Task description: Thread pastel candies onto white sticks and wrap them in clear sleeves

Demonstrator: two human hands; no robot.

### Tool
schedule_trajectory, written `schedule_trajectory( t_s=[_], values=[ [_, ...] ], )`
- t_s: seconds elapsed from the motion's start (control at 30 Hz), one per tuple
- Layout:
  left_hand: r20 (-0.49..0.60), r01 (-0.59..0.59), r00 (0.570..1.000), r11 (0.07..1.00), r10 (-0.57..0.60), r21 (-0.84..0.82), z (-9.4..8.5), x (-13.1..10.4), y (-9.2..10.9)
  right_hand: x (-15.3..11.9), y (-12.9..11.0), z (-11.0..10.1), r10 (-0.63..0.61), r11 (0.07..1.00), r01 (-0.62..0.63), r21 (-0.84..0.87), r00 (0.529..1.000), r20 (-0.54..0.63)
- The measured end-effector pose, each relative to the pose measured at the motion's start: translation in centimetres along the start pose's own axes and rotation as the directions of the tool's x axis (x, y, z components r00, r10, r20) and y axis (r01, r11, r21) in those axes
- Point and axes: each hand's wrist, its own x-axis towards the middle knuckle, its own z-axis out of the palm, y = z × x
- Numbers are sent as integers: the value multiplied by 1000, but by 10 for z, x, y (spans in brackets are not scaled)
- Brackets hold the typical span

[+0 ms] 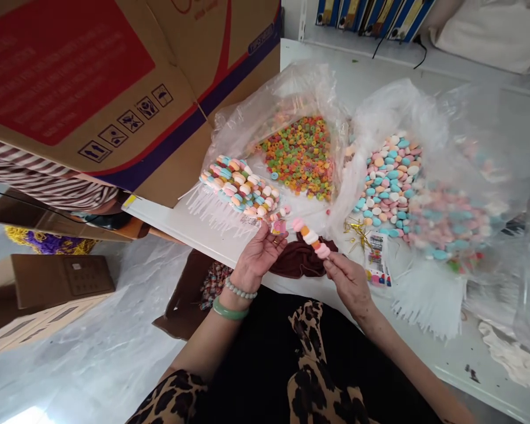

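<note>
My right hand (348,281) pinches the lower end of a candy skewer (310,238), threaded with pink, orange and white pieces and tilted up to the left. Palm up, my left hand (261,252) has its fingers curled, with a small pink-and-purple tag (279,227) at the fingertips. Just beyond it lies a pile of finished candy skewers (241,185), their white sticks pointing toward the table edge. Under and between the hands is a dark brown cloth (298,259). Gold twist ties (357,234) and a printed label strip (378,259) lie beside my right hand.
Clear bags hold small ring candies (298,156) and pastel oval candies (393,182). White sticks (433,300) lie at the right. A large carton (159,76) stands at the left. Below the table edge, an open box (181,294) contains candy strings. Blue binders (373,17) stand behind.
</note>
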Motion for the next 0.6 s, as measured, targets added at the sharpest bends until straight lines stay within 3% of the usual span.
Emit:
schedule_trajectory(
  t_s=[0.3,0.47,0.6],
  values=[
    [84,-29,996,999,27,31,2,-8,-3,0,16,13,-220,957,216,-195,975,0],
    [162,-208,968,974,191,94,-3,-8,0,-4,19,10,-296,842,265,-469,955,7],
    [222,-343,927,923,302,175,-1,-6,8,-7,15,6,-347,723,336,-603,932,104]
  ],
)
